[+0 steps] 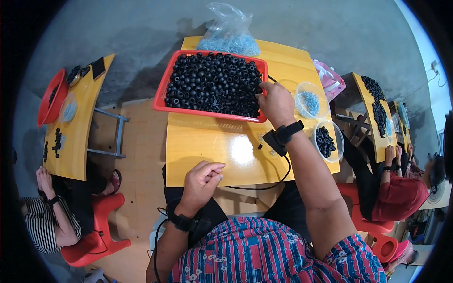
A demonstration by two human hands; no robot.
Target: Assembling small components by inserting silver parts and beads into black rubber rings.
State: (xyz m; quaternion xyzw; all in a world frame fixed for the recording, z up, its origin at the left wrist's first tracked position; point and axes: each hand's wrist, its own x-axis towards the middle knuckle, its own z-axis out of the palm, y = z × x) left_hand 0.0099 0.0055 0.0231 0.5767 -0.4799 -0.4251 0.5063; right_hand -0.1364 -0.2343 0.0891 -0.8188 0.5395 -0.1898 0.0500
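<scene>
A red plastic basket, heaped with small black cap-like parts, stands at the far side of the yellow table. My right hand is closed over the basket's right rim, its fingertips by the black parts. Near the table's front edge, my left hand is curled with thumb and fingers together; whatever may be inside it is hidden. Between the hands and the basket, one small black piece and some tiny clear bits lie on the tabletop.
A clear bag of bluish pieces sits behind the basket. On the right are a tub of bluish pieces and a tub of black parts. A black cable crosses the front edge. People sit at side tables.
</scene>
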